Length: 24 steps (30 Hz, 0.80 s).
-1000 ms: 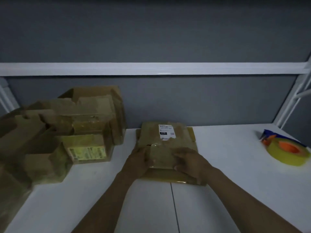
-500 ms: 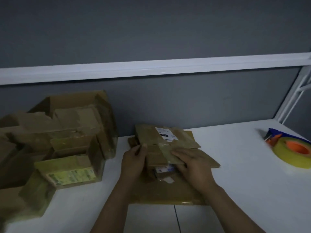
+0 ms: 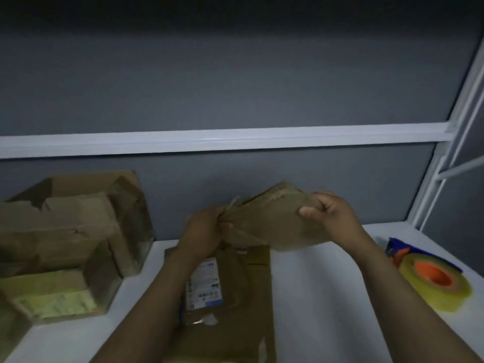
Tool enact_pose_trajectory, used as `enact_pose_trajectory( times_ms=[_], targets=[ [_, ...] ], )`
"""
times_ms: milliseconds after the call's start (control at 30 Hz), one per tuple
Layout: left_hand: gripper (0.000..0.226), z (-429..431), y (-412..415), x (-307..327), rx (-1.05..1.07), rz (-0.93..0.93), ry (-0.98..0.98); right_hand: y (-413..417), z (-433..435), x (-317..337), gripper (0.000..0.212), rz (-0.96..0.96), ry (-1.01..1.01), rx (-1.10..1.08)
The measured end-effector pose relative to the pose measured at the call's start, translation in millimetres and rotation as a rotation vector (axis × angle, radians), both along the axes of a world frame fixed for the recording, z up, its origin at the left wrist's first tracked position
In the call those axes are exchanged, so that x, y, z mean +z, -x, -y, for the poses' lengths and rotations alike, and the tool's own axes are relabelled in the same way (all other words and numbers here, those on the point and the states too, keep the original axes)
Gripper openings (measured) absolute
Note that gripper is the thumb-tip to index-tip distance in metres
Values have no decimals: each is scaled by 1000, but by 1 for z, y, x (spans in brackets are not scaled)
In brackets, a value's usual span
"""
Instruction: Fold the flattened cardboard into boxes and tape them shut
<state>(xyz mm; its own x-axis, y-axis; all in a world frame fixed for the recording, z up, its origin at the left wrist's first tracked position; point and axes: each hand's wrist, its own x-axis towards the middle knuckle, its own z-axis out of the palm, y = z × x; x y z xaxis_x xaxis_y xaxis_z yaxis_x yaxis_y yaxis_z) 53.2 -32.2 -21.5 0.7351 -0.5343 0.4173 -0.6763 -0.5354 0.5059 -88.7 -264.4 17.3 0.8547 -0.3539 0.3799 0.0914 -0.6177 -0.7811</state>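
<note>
A flattened brown cardboard piece (image 3: 267,221) is held up in the air above the table, tilted, between both hands. My left hand (image 3: 204,229) grips its left end and my right hand (image 3: 332,213) grips its upper right end, thumb on the near face. Below them a stack of flattened cardboard (image 3: 243,297) with a white shipping label lies on the white table (image 3: 327,297). A roll of yellowish tape (image 3: 434,281) with an orange core lies at the right, with a blue and orange dispenser (image 3: 395,250) behind it.
Several folded cardboard boxes (image 3: 70,237) are piled at the left, some with open tops. A grey wall panel with a white rail (image 3: 222,138) runs behind the table. A white frame post (image 3: 445,179) rises at the right.
Both hands have lifted the top flattened piece off the stack into the air. The view has tilted and moved closer; a second labelled piece now shows on top of the stack.
</note>
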Motion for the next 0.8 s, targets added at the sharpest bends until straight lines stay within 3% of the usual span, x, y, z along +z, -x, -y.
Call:
enact_pose_trajectory(
  times_ms=[100, 167, 267, 367, 433, 533, 633, 733, 800],
  targets=[
    [15, 30, 18, 19, 31, -19, -14, 4, 38, 16, 18, 90, -58, -115],
    [22, 56, 40, 33, 88, 6, 23, 5, 65, 18, 26, 105, 32, -232],
    [27, 97, 81, 49, 127, 55, 6, 8, 94, 15, 85, 19, 33, -275],
    [29, 131, 113, 52, 132, 53, -90, 28, 99, 10, 101, -9, -207, -106],
    [27, 147, 131, 53, 73, -30, -113, 41, 102, 2, 105, -163, -362, 2],
    [27, 163, 146, 52, -23, -206, -179, 56, 116, -13, 125, -340, -429, 107],
    [45, 171, 149, 49, -90, -423, -164, 60, 124, -19, 123, -390, -508, 133],
    [69, 173, 156, 47, -131, -560, -110, 61, 123, -23, 136, -439, -582, 145],
    [65, 173, 159, 45, -147, -640, -95, 60, 123, -22, 126, -459, -614, 132]
  ],
)
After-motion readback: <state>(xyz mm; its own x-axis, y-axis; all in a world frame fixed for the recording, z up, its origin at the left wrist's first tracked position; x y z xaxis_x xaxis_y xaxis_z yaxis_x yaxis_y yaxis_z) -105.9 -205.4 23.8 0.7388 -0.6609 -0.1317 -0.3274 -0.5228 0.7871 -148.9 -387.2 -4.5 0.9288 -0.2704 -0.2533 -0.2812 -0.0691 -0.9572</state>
